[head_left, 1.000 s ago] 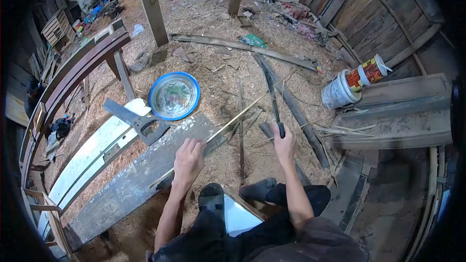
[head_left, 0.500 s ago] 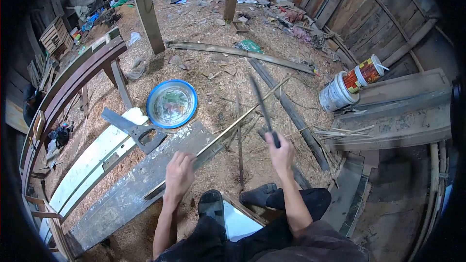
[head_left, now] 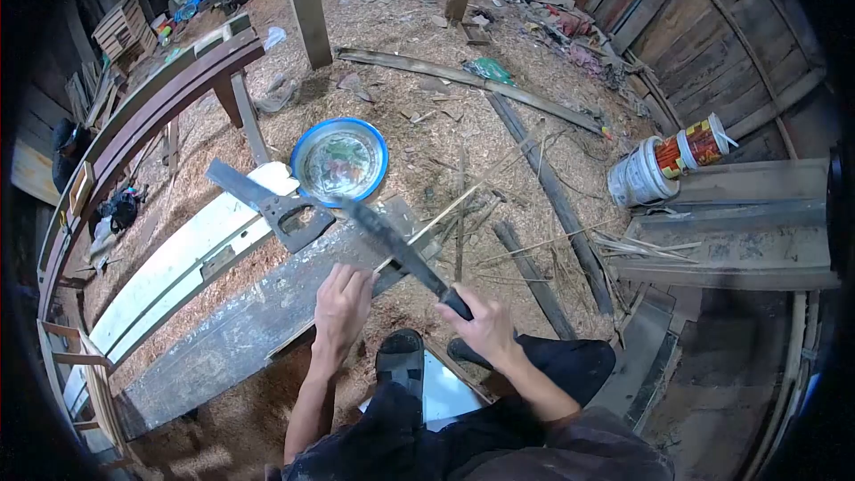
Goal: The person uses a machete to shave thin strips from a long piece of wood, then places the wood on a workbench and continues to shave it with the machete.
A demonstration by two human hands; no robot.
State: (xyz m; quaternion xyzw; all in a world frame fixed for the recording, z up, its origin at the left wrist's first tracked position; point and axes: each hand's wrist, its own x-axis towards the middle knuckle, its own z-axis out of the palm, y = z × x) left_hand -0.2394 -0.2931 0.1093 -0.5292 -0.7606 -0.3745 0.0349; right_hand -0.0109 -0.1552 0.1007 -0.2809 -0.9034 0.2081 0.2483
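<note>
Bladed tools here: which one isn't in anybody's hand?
The handsaw, lying partly over the white board beside the blue-rimmed basin. The other, a long dark-bladed tool, is gripped in the right hand.

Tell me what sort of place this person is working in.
Probably a rough woodworking shed or workshop: a handsaw lies on some boards, what look like wood shavings litter the floor, and a wall of old planks stands to the right.

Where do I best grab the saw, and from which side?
Probably the saw's dark handle, gripped through its opening, coming from the camera's side: that end lies nearer the camera, while its blade points away, leftward.
</note>
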